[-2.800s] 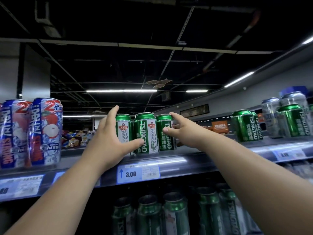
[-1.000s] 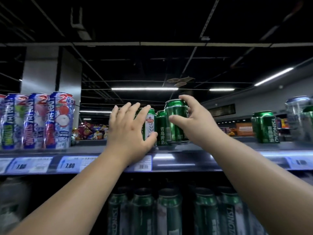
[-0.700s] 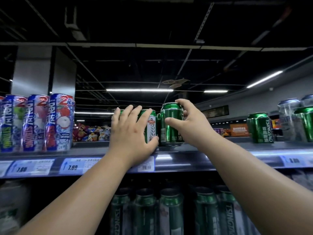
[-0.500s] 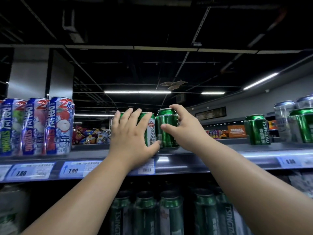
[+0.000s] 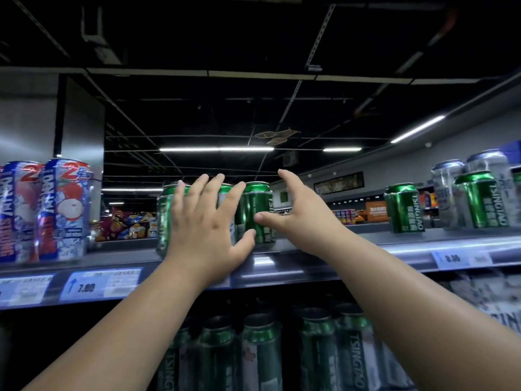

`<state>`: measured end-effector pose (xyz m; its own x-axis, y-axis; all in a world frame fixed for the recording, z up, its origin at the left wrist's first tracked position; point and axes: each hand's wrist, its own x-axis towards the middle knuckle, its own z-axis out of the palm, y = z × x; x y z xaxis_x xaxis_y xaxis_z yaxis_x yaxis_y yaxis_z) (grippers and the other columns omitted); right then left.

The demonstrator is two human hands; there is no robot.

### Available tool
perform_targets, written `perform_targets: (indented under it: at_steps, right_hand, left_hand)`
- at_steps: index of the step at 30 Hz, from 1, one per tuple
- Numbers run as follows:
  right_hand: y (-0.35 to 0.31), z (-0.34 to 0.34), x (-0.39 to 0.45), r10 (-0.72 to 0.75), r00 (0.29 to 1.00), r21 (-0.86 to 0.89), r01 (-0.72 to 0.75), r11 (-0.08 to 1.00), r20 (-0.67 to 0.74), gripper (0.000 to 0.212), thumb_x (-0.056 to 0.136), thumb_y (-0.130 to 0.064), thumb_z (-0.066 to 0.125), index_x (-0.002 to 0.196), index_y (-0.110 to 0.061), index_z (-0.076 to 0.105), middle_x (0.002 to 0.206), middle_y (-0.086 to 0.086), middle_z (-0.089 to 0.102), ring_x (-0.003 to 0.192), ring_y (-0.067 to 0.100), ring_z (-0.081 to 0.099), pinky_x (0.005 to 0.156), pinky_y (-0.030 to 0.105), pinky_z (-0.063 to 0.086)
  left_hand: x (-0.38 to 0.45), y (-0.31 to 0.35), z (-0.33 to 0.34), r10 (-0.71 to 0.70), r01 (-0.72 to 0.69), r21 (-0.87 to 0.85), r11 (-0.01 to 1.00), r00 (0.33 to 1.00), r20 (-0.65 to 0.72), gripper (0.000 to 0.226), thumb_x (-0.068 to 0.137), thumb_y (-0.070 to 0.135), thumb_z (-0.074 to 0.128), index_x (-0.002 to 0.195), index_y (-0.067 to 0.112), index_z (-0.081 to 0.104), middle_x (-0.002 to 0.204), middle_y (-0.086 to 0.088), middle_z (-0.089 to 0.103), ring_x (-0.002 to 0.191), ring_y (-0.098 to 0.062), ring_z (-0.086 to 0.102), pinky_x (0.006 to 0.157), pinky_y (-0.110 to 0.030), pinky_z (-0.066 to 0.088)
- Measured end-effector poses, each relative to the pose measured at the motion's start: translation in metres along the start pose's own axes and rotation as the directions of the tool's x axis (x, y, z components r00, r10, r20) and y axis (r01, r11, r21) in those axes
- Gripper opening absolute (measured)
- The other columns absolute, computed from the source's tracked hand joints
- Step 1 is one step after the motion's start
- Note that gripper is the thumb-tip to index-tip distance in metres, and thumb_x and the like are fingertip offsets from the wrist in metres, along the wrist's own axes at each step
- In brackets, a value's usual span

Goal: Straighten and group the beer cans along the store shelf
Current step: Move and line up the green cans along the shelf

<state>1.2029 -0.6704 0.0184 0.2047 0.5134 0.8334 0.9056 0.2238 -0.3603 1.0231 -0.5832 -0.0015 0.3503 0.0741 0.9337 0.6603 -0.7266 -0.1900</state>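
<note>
So here's my little cluster of green beer cans (image 5: 255, 211) sitting near the front edge of the shelf (image 5: 282, 266), roughly mid-shelf. My left hand (image 5: 204, 224) is spread flat with fingers straight, pressed against the fronts of the cans on that side, thumb down low by the base of the rightmost one. My right hand (image 5: 298, 218) is wide too, thumb pointing at that can's side and fingers reaching past it, not gripping anything; can't tell if it's actually touching.

All the cans are upright, long axis vertical, tops up. Labels face different ways as far as I can see, though my hand covers most of them.

Handling-wise, my guess is these are full, so a bit of weight, rigid walls, smooth slick sides. They should slide fine on the shelf, but push low on the body or they'll tip. To turn one, I'd wrap around the middle of the wall, not the rim.

There's another green can (image 5: 404, 208) well apart toward the right end, next to some silver cans (image 5: 445, 187). Blue fruit cans (image 5: 63, 210) sit at the left end.
</note>
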Motion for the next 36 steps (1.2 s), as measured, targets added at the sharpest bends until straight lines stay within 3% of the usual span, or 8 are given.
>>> perform_targets:
  at_steps: [8, 12, 15, 17, 21, 25, 33, 36]
  right_hand:
    - [0.092, -0.117, -0.022, 0.181, 0.934, -0.220, -0.255, 0.942, -0.309, 0.083, 0.080, -0.048, 0.080, 0.150, -0.027, 0.039, 0.142, 0.005, 0.046, 0.132, 0.027, 0.042, 0.103, 0.039, 0.038]
    - [0.132, -0.162, -0.021, 0.312, 0.891, -0.279, -0.407, 0.870, -0.330, 0.082, 0.082, -0.043, 0.080, 0.150, -0.030, 0.036, 0.143, 0.012, 0.043, 0.125, 0.034, 0.047, 0.101, 0.045, 0.045]
    - [0.147, -0.175, -0.008, 0.428, 0.878, -0.277, -0.475, 0.835, -0.213, 0.092, 0.081, -0.037, 0.083, 0.154, -0.033, 0.027, 0.145, 0.015, 0.039, 0.097, 0.029, 0.061, 0.072, 0.038, 0.056]
    - [0.155, -0.178, 0.003, 0.439, 0.885, -0.288, -0.466, 0.836, -0.158, 0.095, 0.082, -0.032, 0.084, 0.157, -0.032, 0.024, 0.149, 0.015, 0.041, 0.094, 0.028, 0.066, 0.051, 0.028, 0.049]
    - [0.166, -0.176, 0.017, 0.444, 0.892, -0.281, -0.450, 0.848, -0.089, 0.093, 0.086, -0.030, 0.081, 0.159, -0.027, 0.023, 0.152, 0.015, 0.046, 0.087, 0.013, 0.060, 0.052, 0.024, 0.044]
    - [0.164, -0.168, 0.023, 0.450, 0.888, -0.321, -0.457, 0.830, -0.100, 0.077, 0.088, -0.031, 0.078, 0.150, -0.021, 0.033, 0.092, 0.006, 0.059, 0.067, 0.018, 0.059, 0.053, 0.031, 0.048]
    - [0.091, -0.099, 0.023, 0.209, 0.978, 0.013, -0.209, 0.978, 0.007, 0.053, 0.082, -0.032, 0.083, 0.125, -0.035, 0.052, 0.110, 0.000, 0.065, 0.094, 0.019, 0.063, 0.078, 0.041, 0.057]
    - [0.058, -0.069, 0.022, 0.141, 0.986, 0.091, -0.149, 0.985, 0.084, 0.056, 0.082, -0.037, 0.083, 0.127, -0.039, 0.051, 0.102, -0.010, 0.061, 0.089, 0.010, 0.063, 0.070, 0.031, 0.054]
  left_hand:
    - [0.018, 0.102, 0.019, 0.143, -0.139, -0.098, 0.985, 0.989, 0.032, 0.072, 0.078, 0.056, 0.048, 0.142, 0.023, 0.049, 0.148, -0.013, 0.043, 0.143, -0.035, 0.028, 0.119, -0.055, 0.009]
    - [0.030, 0.133, 0.034, 0.160, -0.153, -0.051, 0.987, 0.973, 0.166, 0.073, 0.082, 0.064, 0.029, 0.148, 0.033, 0.031, 0.156, -0.001, 0.031, 0.146, -0.025, 0.014, 0.120, -0.047, -0.001]
    - [0.033, 0.137, 0.038, 0.102, -0.096, -0.041, 0.995, 0.976, 0.192, 0.074, 0.081, 0.067, 0.025, 0.147, 0.035, 0.028, 0.155, 0.000, 0.030, 0.145, -0.023, 0.015, 0.120, -0.047, 0.003]
    - [0.031, 0.138, 0.034, 0.090, -0.086, -0.029, 0.996, 0.979, 0.183, 0.075, 0.080, 0.066, 0.029, 0.147, 0.032, 0.034, 0.153, -0.002, 0.034, 0.143, -0.025, 0.022, 0.119, -0.047, 0.010]
    - [0.024, 0.123, 0.026, 0.062, -0.060, -0.117, 0.991, 0.998, 0.012, 0.064, 0.080, 0.054, 0.046, 0.135, 0.021, 0.053, 0.141, -0.010, 0.049, 0.136, -0.033, 0.036, 0.114, -0.054, 0.025]
    - [0.022, 0.084, 0.014, -0.019, 0.012, -0.041, 0.999, 0.984, -0.178, 0.065, 0.076, 0.048, 0.050, 0.131, 0.014, 0.058, 0.138, -0.018, 0.050, 0.133, -0.041, 0.038, 0.112, -0.059, 0.024]
    - [0.010, 0.040, 0.017, -0.156, 0.157, 0.011, 0.988, 0.987, -0.049, 0.076, 0.074, 0.060, 0.044, 0.141, 0.025, 0.047, 0.145, -0.010, 0.047, 0.138, -0.034, 0.034, 0.115, -0.058, 0.019]
    - [0.011, 0.039, 0.020, -0.149, 0.149, 0.046, 0.988, 0.989, -0.013, 0.079, 0.071, 0.063, 0.045, 0.142, 0.028, 0.045, 0.143, -0.007, 0.048, 0.139, -0.031, 0.032, 0.115, -0.058, 0.018]
